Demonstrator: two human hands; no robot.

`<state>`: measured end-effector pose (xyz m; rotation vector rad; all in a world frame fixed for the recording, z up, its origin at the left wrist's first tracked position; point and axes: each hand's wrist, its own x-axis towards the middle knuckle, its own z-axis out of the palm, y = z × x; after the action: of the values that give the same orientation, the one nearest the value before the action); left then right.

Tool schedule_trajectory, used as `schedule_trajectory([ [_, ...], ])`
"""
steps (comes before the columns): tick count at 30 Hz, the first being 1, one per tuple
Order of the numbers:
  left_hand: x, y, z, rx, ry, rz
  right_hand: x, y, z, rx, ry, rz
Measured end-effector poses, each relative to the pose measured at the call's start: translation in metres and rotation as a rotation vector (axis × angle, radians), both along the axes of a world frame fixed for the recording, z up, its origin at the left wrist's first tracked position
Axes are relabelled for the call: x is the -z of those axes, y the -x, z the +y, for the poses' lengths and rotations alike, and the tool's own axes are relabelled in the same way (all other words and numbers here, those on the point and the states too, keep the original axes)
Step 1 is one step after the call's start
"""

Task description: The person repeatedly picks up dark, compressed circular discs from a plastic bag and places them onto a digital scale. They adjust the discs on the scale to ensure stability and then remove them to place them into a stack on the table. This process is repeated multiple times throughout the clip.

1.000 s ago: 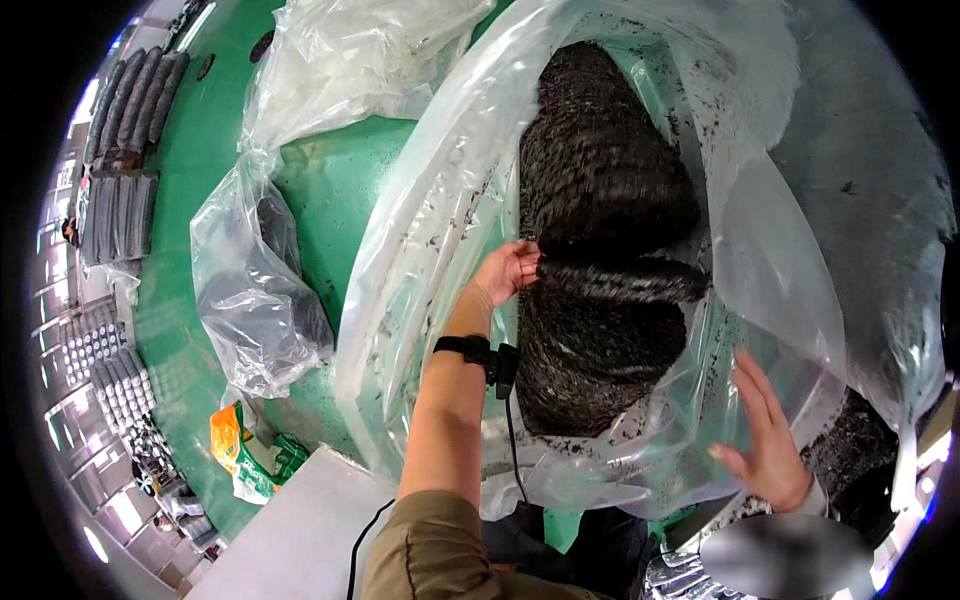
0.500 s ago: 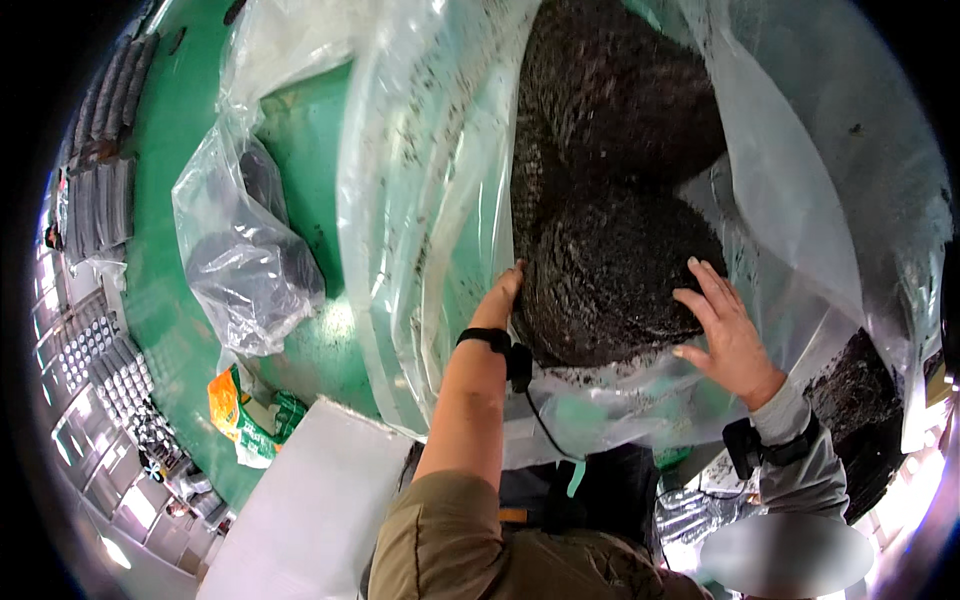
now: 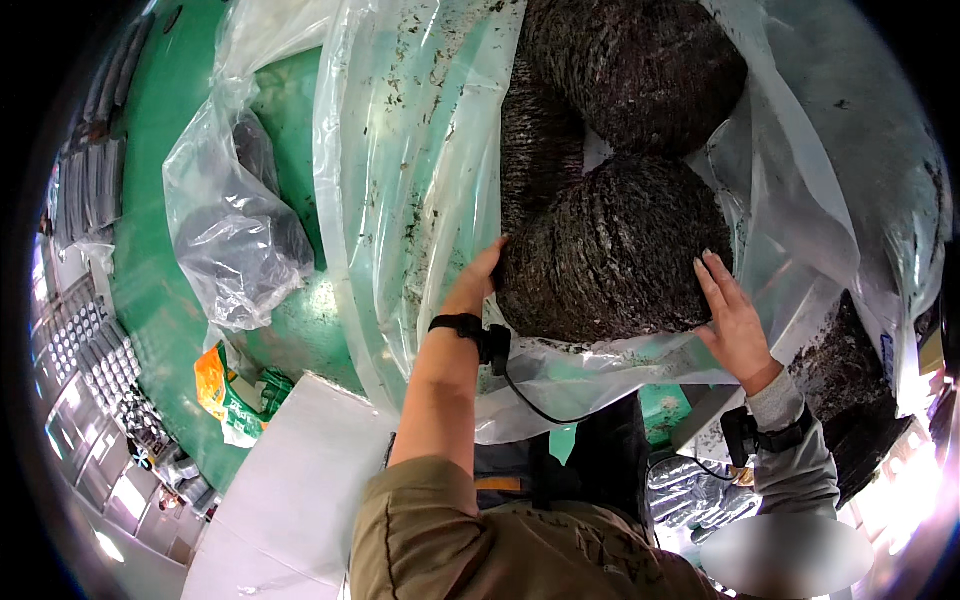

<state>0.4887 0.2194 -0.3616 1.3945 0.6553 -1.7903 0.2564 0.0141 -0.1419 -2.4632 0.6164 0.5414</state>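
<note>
Floor (image 3: 150,285); unclenched hands (image 3: 738,335) against black stack (image 3: 620,250)

No legible text; only small, unclear print on the orange-and-green bag (image 3: 238,408)

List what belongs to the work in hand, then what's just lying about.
In the work:
rounded, ridged, dark bundle, with bare left hand and bare right hand at opposite sides
translucent, dark-flecked plastic sheeting around it

Apparently just lying about:
clear plastic bag with dark contents
orange, green and white packet
</note>
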Motion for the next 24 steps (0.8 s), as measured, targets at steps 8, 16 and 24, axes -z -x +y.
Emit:
schedule_trajectory([
  [8,-0.086,-0.01,0.026,-0.25,0.141,-0.079,-0.082,0.026,0.011,0.0,0.059,-0.171],
  [16,-0.273,-0.023,0.043,-0.266,0.393,-0.326,-0.176,0.084,0.009,0.118,0.025,-0.456],
  [24,-0.383,0.083,0.063,-0.258,0.637,-0.557,-0.223,0.188,0.018,0.197,0.089,-0.618],
])
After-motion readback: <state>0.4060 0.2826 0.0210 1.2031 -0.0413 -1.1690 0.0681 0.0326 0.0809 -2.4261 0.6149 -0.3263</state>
